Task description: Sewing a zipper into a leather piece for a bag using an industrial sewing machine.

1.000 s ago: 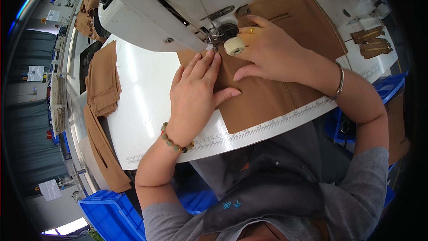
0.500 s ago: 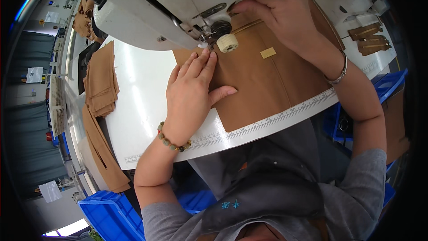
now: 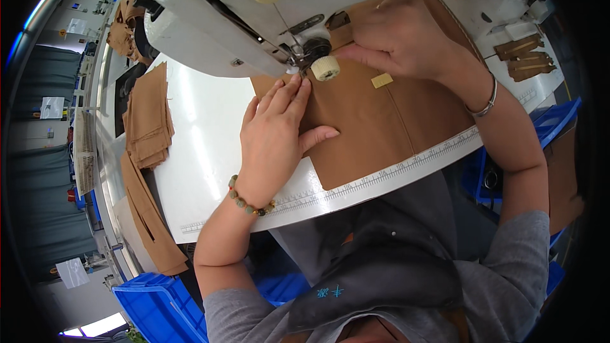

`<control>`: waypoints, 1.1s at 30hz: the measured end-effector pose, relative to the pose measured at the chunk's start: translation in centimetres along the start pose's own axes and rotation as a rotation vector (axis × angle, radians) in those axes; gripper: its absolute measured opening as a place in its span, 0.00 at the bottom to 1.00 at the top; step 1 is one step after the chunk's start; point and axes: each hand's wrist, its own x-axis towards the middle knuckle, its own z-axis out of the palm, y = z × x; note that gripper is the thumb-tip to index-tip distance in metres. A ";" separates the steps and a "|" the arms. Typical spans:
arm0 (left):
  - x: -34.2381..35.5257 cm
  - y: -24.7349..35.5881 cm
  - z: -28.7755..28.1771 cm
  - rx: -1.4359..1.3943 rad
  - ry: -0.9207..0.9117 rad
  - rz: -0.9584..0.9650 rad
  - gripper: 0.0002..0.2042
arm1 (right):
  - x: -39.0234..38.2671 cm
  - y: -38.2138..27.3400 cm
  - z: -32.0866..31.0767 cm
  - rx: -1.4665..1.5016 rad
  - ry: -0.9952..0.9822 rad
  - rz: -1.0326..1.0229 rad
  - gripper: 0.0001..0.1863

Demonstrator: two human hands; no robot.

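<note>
A large brown fabric panel [image 3: 362, 146] lies under the needle area of a white sewing machine [image 3: 197, 25]. My left hand [image 3: 273, 130] rests flat on the panel's left part, fingertips close to the presser foot [image 3: 302, 71] and thumb stretched to the right. Farther right, my right hand [image 3: 403, 41] lies on the cloth beyond the needle, thumb pointing left and apart from the other fingers. A small yellow label [image 3: 382, 80] sits on the panel below it, near a seam running toward the front edge. The machine head partly hides the panel's far side.
Stacked brown cloth pieces [image 3: 147, 117] lie at the left, with a long slit brown piece [image 3: 149, 216] nearer me. Small zippered pieces [image 3: 524, 57] sit at the right. A printed ruler [image 3: 375, 181] follows the table's front edge. Blue bins [image 3: 155, 308] stand below.
My right hand has drawn back slightly from behind the machine head, its thumb now lower on the cloth. My left hand stays by the presser foot. The whole view has shifted a little.
</note>
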 end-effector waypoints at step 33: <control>-0.9 -1.0 1.7 -0.250 0.105 -0.003 0.28 | 5.9 -16.6 2.2 0.411 0.551 0.279 0.19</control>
